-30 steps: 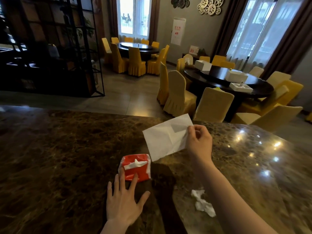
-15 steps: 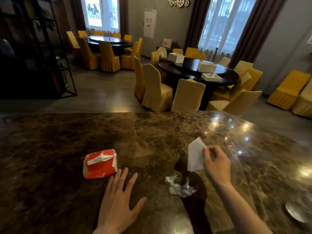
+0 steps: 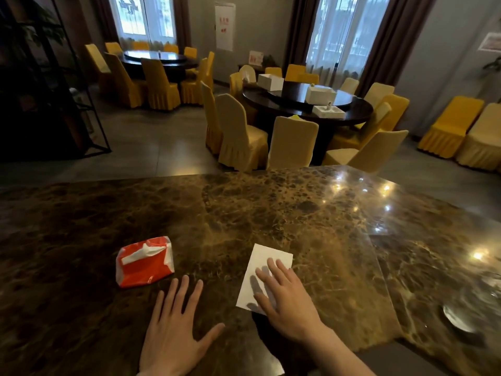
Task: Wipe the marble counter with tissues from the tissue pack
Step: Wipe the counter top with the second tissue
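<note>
Nearest: left hand [image 3: 173,335] flat on marble counter [image 3: 311,213], fingers spread wide, holding nothing; right hand [image 3: 287,302] just beside it, palm down w/ fingers splayed, pressing folded white tissue [image 3: 261,270] flat to the stone. Further out, left of tissue: red tissue pack [image 3: 145,265] on counter, white sheet poking from top slit. Beyond counter edge: round dark table [image 3: 306,104] w/ yellow-covered chairs [image 3: 241,137].

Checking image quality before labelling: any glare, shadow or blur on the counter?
Head view: ceiling-light glare dots the marble counter at far right; the right hand casts finger shadows on the tissue; its fingers look slightly motion-blurred; wide-angle bending at the edges.
</note>
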`<move>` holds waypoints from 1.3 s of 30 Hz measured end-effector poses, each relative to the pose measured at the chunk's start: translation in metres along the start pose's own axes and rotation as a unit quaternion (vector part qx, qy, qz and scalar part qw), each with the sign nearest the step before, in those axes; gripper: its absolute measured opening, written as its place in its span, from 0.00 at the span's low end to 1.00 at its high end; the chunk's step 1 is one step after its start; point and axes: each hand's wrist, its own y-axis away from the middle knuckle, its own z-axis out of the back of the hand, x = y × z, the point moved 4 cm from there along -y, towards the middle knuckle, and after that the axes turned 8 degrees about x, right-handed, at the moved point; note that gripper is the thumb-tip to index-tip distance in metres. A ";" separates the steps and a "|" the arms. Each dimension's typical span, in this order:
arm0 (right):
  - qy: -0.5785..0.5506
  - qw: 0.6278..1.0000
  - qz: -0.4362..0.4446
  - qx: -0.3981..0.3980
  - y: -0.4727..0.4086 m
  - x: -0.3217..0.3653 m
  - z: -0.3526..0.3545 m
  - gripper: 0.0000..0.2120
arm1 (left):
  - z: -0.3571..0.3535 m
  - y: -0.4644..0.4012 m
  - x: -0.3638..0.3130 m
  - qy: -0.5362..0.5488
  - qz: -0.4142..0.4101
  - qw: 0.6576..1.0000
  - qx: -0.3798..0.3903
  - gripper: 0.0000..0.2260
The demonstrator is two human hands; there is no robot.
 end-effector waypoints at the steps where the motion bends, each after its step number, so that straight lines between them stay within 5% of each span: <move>1: 0.034 0.999 0.006 0.033 -0.006 0.000 -0.006 0.29 | 0.000 0.000 0.001 0.000 -0.002 1.000 -0.003 0.46; 9: 0.102 0.990 -0.028 0.097 -0.009 -0.004 -0.028 0.35 | 0.000 -0.001 0.003 0.005 -0.010 0.999 -0.030 0.48; 15: 0.066 0.980 -0.170 0.086 0.001 -0.052 -0.018 0.33 | -0.002 0.000 0.002 0.007 -0.012 0.998 -0.060 0.48; 25: 0.041 0.993 0.004 0.112 0.006 0.017 -0.035 0.28 | 0.003 -0.005 -0.004 0.010 -0.008 1.000 0.026 0.49; 32: 0.026 0.989 -0.144 0.030 -0.007 -0.043 -0.017 0.28 | 0.007 -0.005 -0.003 -0.005 0.008 1.000 0.011 0.55; 39: 0.041 0.997 0.020 0.066 0.004 0.026 -0.036 0.28 | 0.006 -0.007 -0.004 -0.017 0.021 0.999 0.021 0.57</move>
